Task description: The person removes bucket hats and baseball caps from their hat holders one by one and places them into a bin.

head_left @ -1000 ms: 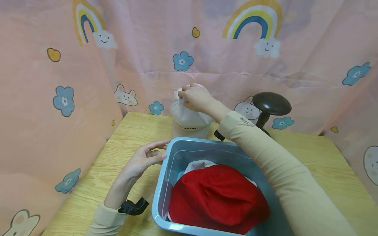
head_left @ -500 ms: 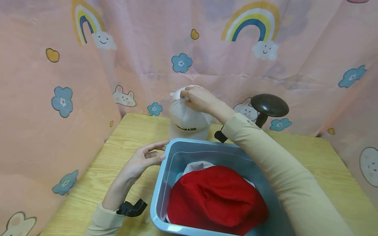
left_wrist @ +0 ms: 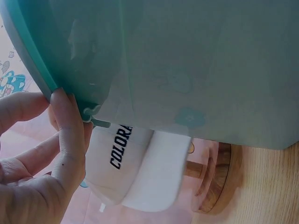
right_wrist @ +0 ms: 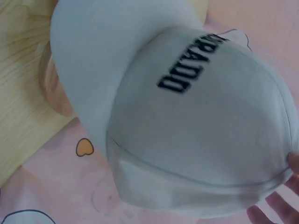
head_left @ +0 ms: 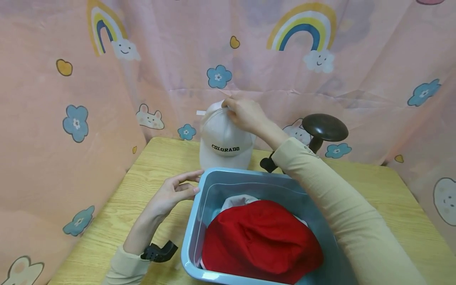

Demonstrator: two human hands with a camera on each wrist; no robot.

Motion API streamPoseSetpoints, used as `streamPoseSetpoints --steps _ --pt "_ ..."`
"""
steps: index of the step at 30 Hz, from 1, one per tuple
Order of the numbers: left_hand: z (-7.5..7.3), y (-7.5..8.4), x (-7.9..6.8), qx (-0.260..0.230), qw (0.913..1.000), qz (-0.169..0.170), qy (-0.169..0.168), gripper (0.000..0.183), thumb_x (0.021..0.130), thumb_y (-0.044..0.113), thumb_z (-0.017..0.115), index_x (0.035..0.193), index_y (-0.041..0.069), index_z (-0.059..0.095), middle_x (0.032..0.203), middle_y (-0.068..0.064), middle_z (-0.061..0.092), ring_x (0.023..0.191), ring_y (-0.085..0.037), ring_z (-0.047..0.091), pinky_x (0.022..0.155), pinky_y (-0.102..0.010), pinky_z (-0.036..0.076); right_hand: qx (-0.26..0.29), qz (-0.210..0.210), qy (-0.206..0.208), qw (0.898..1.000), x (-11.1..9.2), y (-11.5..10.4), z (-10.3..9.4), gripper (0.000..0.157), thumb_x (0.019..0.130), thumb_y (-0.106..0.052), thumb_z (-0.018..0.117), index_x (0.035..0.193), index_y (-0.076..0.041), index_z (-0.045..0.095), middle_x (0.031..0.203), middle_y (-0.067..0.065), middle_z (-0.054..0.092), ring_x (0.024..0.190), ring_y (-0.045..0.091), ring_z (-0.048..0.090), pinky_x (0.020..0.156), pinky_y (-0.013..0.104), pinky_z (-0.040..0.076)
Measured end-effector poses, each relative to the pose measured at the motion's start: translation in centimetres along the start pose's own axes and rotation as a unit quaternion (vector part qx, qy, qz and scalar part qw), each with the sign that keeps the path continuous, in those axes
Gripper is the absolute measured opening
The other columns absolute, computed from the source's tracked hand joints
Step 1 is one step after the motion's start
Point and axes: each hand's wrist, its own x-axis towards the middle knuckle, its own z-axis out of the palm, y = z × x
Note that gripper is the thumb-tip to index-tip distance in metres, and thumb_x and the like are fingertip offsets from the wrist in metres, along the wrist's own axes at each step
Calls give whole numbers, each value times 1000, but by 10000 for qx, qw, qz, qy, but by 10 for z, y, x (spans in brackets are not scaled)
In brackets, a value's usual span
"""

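A white baseball cap (head_left: 224,136) lettered COLORADO sits upright behind a blue plastic tub (head_left: 190,229). My right hand (head_left: 247,114) pinches the top of the cap's crown; in the right wrist view the fingertips (right_wrist: 293,161) lie at the crown's edge. Below the brim, the left wrist view shows a round wooden base (left_wrist: 217,179). At the tub's back left corner, my left hand (head_left: 178,192) holds the rim between thumb and fingers. Inside the tub lies a crumpled red cloth item (head_left: 263,241), possibly a cap, over paler cloth (head_left: 238,201).
To the right of the cap stands a dark wooden stand (head_left: 325,127) with a rounded top, its lower part hidden by my right sleeve. A pink patterned curtain (head_left: 171,59) hangs close behind and beside the wooden table (head_left: 132,190).
Under my right hand the cap has turned and straightened, so its full lettering faces me. A small white tab now sticks out at its left. My left hand stays on the tub.
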Motion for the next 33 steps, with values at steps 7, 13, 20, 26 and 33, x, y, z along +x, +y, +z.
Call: streamPoseSetpoints --steps 7,13,20,26,33 --pt "-1 -1 -1 32 10000 38 7 51 92 13 62 140 6 48 125 -23 52 87 -10 69 86 -31 55 26 281 432 9987 2 -1 -2 24 94 -8 54 115 -9 65 118 8 64 105 27 61 92 41 52" --pt "-3 0 -1 107 9999 -21 53 51 92 14 63 140 8 48 124 -19 54 88 -11 69 88 -34 54 166 441 493 9977 2 3 -5 24 95 -7 53 117 -10 64 118 8 65 105 27 62 94 41 51" --pt "-3 -1 0 32 10000 30 -2 51 92 13 62 141 6 48 126 -22 54 85 -10 69 87 -33 55 258 633 579 9960 5 3 -6 25 97 -9 52 119 -12 63 120 8 66 104 27 61 93 42 51" --pt "-2 0 1 10 10000 -13 -7 51 92 13 63 141 6 47 127 -23 54 85 -10 69 87 -32 55 318 670 573 9956 14 0 -5 27 97 -8 50 121 -12 64 125 7 65 112 26 61 97 41 50" --pt "-1 1 1 -54 10000 3 -36 52 92 12 63 141 5 47 126 -24 55 85 -10 69 86 -32 55 192 516 516 9971 26 -5 -2 29 96 -6 49 120 -13 64 122 8 66 110 28 62 92 42 51"
